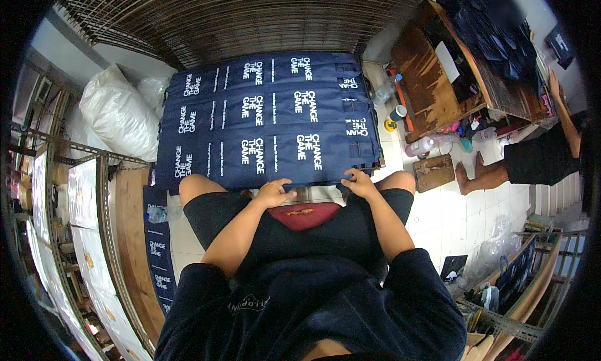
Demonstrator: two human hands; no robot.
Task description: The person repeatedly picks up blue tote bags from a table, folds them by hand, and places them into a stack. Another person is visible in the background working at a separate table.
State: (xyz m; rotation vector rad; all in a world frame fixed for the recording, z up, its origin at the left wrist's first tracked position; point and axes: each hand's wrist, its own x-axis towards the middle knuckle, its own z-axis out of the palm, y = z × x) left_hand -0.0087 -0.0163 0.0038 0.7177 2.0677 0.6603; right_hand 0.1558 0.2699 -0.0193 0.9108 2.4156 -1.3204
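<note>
Over white-tiled floor [432,217], smooth wide navy fabric [275,124] at twelve o'clock. Pull evenly, left hand [273,194] and right hand [359,184] apart, pinching near edge [316,184].

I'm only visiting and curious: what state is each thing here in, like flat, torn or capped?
Navy fabric with white lettering: spread flat, in rows.
Left hand: at the fabric's near edge, fingers bent; grip unclear.
Right hand: same edge, fingers bent; grip unclear.
Dark red cushioned seat: cover torn.
Translucent white plastic sack: bulging.
Brown wooden cabinet: surface peeling.
Pinkish plastic bottle: capped.
</note>
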